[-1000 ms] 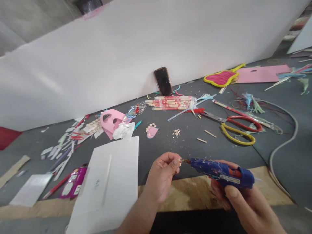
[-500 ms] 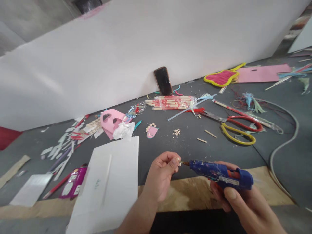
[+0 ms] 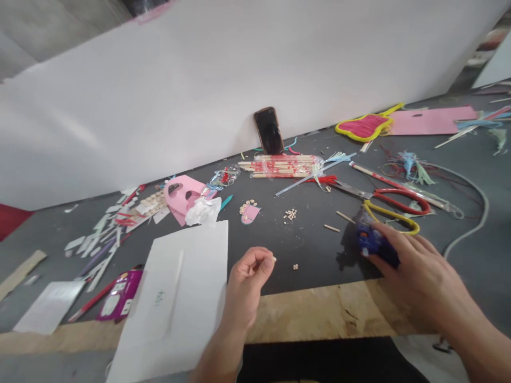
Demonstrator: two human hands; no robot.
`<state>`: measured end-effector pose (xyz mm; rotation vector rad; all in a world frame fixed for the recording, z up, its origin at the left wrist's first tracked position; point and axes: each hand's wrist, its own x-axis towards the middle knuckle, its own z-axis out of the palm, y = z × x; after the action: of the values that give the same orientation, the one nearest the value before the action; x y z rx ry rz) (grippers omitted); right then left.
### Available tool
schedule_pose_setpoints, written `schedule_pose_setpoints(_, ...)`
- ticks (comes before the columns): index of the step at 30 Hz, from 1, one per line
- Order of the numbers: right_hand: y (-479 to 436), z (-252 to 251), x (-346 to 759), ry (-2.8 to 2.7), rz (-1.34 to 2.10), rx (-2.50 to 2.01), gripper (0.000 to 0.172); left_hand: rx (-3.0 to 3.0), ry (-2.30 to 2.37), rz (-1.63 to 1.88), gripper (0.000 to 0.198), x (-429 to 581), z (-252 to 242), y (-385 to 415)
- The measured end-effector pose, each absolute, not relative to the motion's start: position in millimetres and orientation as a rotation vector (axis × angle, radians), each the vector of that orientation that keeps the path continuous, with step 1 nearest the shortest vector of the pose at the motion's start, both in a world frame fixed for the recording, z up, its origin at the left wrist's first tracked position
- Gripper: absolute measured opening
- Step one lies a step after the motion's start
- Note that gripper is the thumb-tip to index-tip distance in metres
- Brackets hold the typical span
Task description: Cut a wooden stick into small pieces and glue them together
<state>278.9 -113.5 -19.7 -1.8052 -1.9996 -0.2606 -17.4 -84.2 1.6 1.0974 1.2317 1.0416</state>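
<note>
My left hand (image 3: 251, 274) is closed in a pinch on a tiny pale bead at its fingertips, above the dark table. Just right of it a small cluster of beads (image 3: 295, 266) lies on the surface. My right hand (image 3: 403, 260) is wrapped round a blue glue gun (image 3: 373, 242), beside the yellow handle of the scissors (image 3: 393, 198). Behind my left hand are a loose pile of pale pieces (image 3: 290, 215) and a pink heart-shaped piece (image 3: 250, 214) with pale bits along its upper edge.
A white board (image 3: 191, 298) lies left of my left hand. Farther back are packaged sticks (image 3: 283, 166) and a leaning phone (image 3: 269, 131). A grey cable (image 3: 483, 213) curves at right. Pink cut paper (image 3: 183, 194) and white scraps lie at left.
My right hand has carried the glue gun right and back, away from my left hand. My left hand has shifted slightly left. A bead cluster now shows on the table between them.
</note>
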Motion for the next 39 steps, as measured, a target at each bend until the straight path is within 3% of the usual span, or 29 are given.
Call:
schedule_pose_setpoints(3, -111, -18, 279, -2.054, -0.321, -1.754, 0.048, 1.069, 1.213, 1.029, 0.017, -19, 1, -88)
schedule_pose_setpoints(7, -121, 0, 252, -2.041, -0.417, -1.646, 0.028, 1.03, 1.216, 1.033, 0.017, -21, 0, -91)
schedule_pose_setpoints(10, -127, 4, 215, -2.034, -0.156, -1.513, 0.018, 0.984, 1.223, 1.058, 0.016, -21, -2, -92)
schedule_pose_setpoints(13, -125, -6, 182, -2.128, 0.052, -1.523, 0.019, 0.958, 1.219, 1.072, 0.015, -21, -4, -92)
schedule_pose_setpoints(26, -106, -19, 153, -2.186, 0.018, -1.675, 0.015, 1.042, 1.233, 1.048, 0.017, -19, -1, -95)
schedule_pose_setpoints(34, -110, -1, 157, -2.025, 0.347, -1.259, 0.006, 1.137, 1.219, 0.959, 0.019, -16, 6, -94)
schedule_pose_setpoints(39, -114, 16, 159, -1.995, 0.339, -1.114, 0.005, 1.199, 1.151, 0.897, 0.02, -13, 11, -94)
